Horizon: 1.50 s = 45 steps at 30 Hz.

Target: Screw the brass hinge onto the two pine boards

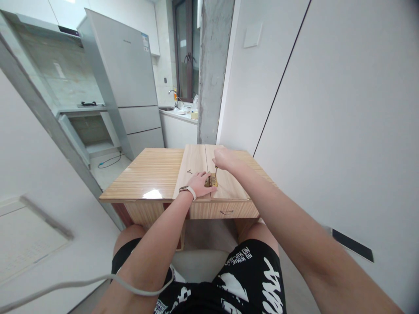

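Note:
Two pale wooden boards (193, 159) lie side by side on the striped wooden desk, a narrow seam between them. A brass-coloured hinge (212, 179) spans the seam near the front. My left hand (200, 183), with a white band at the wrist, rests on the boards, its fingers spread and touching the hinge's left part. My right hand (223, 158) is closed round the handle of a screwdriver (216, 171), held upright with its tip at the hinge's right leaf. Some small dark pieces (189, 171) lie on the left board.
The desk (157, 170) has a front drawer (225, 210) with a metal handle. A white wall stands close on the right. Beyond the desk are a grey fridge (124, 65), a sink counter and a concrete pillar. A pale cable (81, 282) crosses the lower left.

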Each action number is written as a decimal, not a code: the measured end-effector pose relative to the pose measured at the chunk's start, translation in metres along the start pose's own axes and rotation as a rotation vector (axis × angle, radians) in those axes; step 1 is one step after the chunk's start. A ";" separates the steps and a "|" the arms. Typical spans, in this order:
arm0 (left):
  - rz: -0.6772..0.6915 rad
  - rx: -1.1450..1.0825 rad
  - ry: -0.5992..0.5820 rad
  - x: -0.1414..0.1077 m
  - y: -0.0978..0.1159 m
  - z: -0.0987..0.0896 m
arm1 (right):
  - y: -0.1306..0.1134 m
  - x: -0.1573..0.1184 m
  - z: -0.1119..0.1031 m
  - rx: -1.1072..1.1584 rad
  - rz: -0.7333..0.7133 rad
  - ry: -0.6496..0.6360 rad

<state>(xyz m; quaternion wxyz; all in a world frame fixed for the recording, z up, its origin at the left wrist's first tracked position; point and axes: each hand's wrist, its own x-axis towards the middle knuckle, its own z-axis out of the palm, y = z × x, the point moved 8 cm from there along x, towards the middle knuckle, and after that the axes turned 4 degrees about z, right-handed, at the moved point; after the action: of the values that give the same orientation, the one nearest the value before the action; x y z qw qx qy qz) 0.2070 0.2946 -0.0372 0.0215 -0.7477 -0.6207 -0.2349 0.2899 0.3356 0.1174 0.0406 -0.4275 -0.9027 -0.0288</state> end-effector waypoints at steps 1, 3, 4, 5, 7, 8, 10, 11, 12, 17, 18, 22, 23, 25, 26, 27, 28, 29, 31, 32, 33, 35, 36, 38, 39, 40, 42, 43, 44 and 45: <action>0.003 0.002 0.001 0.000 0.000 0.000 | 0.002 0.000 0.000 -0.011 -0.019 -0.007; 0.010 0.003 0.001 0.000 -0.001 0.000 | 0.006 0.000 0.002 -0.011 -0.057 -0.034; 0.012 0.001 0.000 0.000 -0.001 0.001 | 0.009 0.000 0.004 -0.001 -0.078 -0.052; 0.012 0.000 0.000 -0.001 -0.002 0.001 | 0.011 0.000 0.005 0.010 -0.097 -0.064; 0.005 -0.002 -0.002 -0.001 -0.003 0.002 | 0.014 0.000 0.006 0.022 -0.132 -0.069; -0.001 -0.003 -0.004 -0.001 -0.004 0.002 | 0.015 0.000 0.006 0.025 -0.147 -0.061; -0.011 -0.004 -0.009 -0.002 -0.004 0.002 | 0.015 0.000 0.004 0.031 -0.165 -0.026; -0.013 -0.005 -0.009 -0.002 -0.004 0.001 | 0.014 -0.001 0.002 0.030 -0.169 -0.008; -0.013 -0.005 -0.008 -0.002 -0.003 0.001 | 0.012 -0.002 0.000 0.026 -0.173 0.007; 0.003 -0.003 0.002 -0.001 0.001 -0.002 | 0.005 -0.006 -0.004 0.004 -0.126 0.059; 0.002 -0.003 0.003 -0.001 0.001 -0.002 | 0.005 -0.006 -0.004 0.007 -0.096 0.069; -0.003 -0.002 -0.001 0.000 0.002 -0.003 | 0.009 -0.008 -0.002 0.009 0.048 0.083; -0.002 0.000 -0.003 0.000 0.002 -0.003 | 0.010 -0.009 -0.001 0.008 0.069 0.082; -0.001 0.001 -0.005 -0.001 0.003 -0.004 | 0.008 -0.013 -0.001 0.017 0.061 0.083; -0.002 0.001 -0.005 -0.001 0.003 -0.004 | 0.006 -0.015 -0.001 0.029 0.034 0.077; -0.005 0.001 -0.005 -0.001 0.002 -0.004 | 0.003 -0.016 -0.001 0.045 -0.004 0.067; -0.009 0.000 -0.005 -0.001 0.001 -0.003 | -0.001 -0.018 -0.001 0.062 -0.045 0.051; -0.012 -0.001 -0.006 -0.001 0.000 -0.003 | -0.004 -0.020 -0.002 0.075 -0.082 0.032; -0.015 -0.002 -0.006 -0.001 -0.002 -0.001 | -0.007 -0.021 -0.001 0.083 -0.131 -0.019; -0.014 -0.002 -0.007 -0.001 -0.003 0.000 | -0.008 -0.021 -0.001 0.075 -0.141 -0.042; -0.012 -0.002 -0.007 -0.001 -0.003 0.000 | -0.008 -0.020 -0.001 0.063 -0.144 -0.058; -0.007 -0.001 -0.007 0.000 -0.004 0.001 | -0.006 -0.018 -0.001 0.042 -0.138 -0.058; -0.008 0.000 -0.007 0.000 -0.004 0.002 | -0.005 -0.016 -0.002 0.035 -0.133 -0.042; -0.011 0.002 -0.006 0.000 -0.003 0.001 | -0.003 -0.015 -0.003 0.028 -0.121 0.003; -0.010 0.002 -0.006 0.000 -0.002 0.001 | -0.002 -0.014 -0.002 0.026 -0.111 0.027; -0.010 0.002 -0.005 0.000 -0.002 0.000 | -0.001 -0.013 -0.001 0.024 -0.095 0.051; -0.009 -0.001 -0.005 0.000 -0.001 -0.001 | 0.001 -0.013 0.001 0.024 -0.048 0.102; -0.010 -0.002 -0.005 0.000 -0.001 -0.001 | 0.001 -0.013 0.003 0.026 -0.021 0.129; -0.011 -0.004 -0.006 0.000 -0.001 -0.001 | 0.002 -0.013 0.004 0.029 0.008 0.154; -0.012 -0.004 -0.007 0.000 -0.001 -0.001 | 0.003 -0.013 0.006 0.033 0.035 0.173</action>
<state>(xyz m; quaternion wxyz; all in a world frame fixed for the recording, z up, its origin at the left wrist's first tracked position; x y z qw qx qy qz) 0.2059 0.2940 -0.0367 0.0161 -0.7448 -0.6249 -0.2337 0.2995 0.3281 0.1099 0.1258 -0.4383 -0.8886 -0.0499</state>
